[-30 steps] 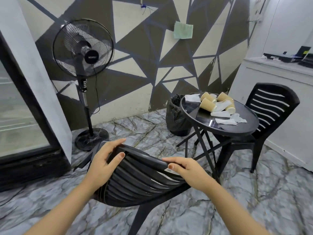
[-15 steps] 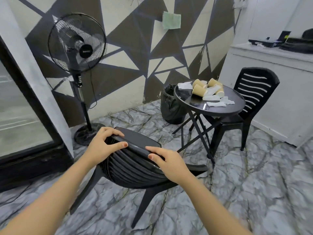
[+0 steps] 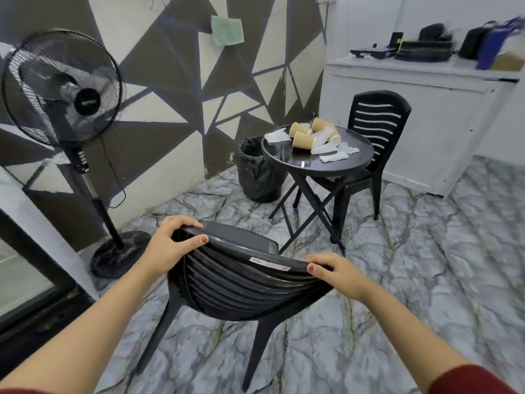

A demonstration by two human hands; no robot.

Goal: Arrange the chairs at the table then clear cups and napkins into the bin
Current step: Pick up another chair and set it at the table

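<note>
A black plastic chair (image 3: 238,282) stands in front of me on the marble floor. My left hand (image 3: 170,245) grips the left end of its backrest top, and my right hand (image 3: 338,273) grips the right end. Further off is a round black table (image 3: 341,166) carrying several tipped brown paper cups (image 3: 304,139) and white napkins (image 3: 333,157). A second black chair (image 3: 377,123) is tucked in at the table's far side. A bin with a black liner (image 3: 255,172) sits left of the table against the wall.
A pedestal fan (image 3: 64,89) with a round base (image 3: 119,253) stands left of the held chair. A glass door (image 3: 22,280) is at the far left. A white counter (image 3: 426,89) with dark bags lines the right wall. Open floor lies at the right.
The held chair has been raised upright and sits further from the table in my view. Both hands keep their grip on the backrest, and my view has swung left and back.
</note>
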